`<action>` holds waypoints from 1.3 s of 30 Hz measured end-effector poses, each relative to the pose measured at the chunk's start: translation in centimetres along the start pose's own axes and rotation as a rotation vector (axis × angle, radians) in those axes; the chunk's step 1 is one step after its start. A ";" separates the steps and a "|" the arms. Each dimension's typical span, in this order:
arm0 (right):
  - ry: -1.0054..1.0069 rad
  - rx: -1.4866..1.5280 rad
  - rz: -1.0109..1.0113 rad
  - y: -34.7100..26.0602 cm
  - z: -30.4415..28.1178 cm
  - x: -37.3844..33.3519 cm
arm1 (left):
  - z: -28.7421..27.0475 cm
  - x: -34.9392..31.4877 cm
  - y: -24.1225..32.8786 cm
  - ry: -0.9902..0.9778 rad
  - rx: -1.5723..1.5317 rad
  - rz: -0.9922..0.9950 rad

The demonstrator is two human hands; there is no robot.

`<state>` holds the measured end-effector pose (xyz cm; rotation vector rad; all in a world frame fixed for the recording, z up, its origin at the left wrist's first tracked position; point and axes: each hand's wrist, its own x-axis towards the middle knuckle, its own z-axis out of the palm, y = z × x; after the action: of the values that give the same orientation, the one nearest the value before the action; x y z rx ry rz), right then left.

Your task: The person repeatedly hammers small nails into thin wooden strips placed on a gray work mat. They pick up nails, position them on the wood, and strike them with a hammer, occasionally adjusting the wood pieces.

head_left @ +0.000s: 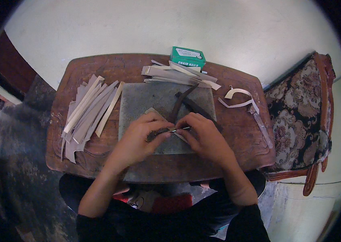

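Over the middle of a grey slab [138, 94], my left hand [144, 131] is closed on a thin dark tool [157, 132] with a shiny metal tip. My right hand [205, 137] is also closed, its thumb and fingertips pinched at that tip; what lies between them is too small to make out. A pale strip [181, 137] shows between and below the fingers, partly hidden by them. Just beyond my hands, a dark curved tool [183, 99] lies on the slab, with another dark long piece [198, 107] beside it.
On the carved wooden table [110, 163], a pile of pale and grey strips [92, 111] lies left of the slab. Another strip pile [174, 74] lies at the back, before a green box [187, 56]. Curled strips [241, 99] lie right. A flower-patterned chair [299, 113] stands right.
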<state>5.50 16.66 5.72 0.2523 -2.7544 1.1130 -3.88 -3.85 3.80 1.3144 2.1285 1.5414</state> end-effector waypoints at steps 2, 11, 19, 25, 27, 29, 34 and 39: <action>-0.017 0.089 -0.008 0.0 0.0 0.3 | 0.2 -0.2 -0.3 -0.063 0.045 -0.017; 0.010 -0.176 0.068 2.5 2.1 -0.6 | -2.5 -0.7 -3.1 0.179 -0.199 -0.316; -0.017 -0.236 0.056 2.5 1.6 -2.1 | -0.4 -1.0 -4.2 0.430 -0.469 -0.251; -0.006 -0.246 0.068 1.8 1.9 -1.9 | 0.0 -1.0 -4.3 0.321 -0.285 -0.253; 0.017 -0.220 0.052 1.6 2.7 -1.6 | -0.1 -1.2 -3.9 0.305 -0.247 -0.304; 0.045 -0.230 0.028 2.1 3.5 -1.4 | -0.1 -1.3 -4.0 0.312 -0.219 -0.303; 0.079 -0.169 0.029 2.2 3.6 -1.6 | 0.0 -1.3 -4.4 0.315 -0.175 -0.309; 0.066 -0.161 0.032 2.1 3.5 -1.5 | 0.2 -1.4 -4.2 0.304 -0.166 -0.322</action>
<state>6.27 15.83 1.50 0.1485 -2.7787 0.8831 -5.23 -5.04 -0.26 0.6787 2.1870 1.8148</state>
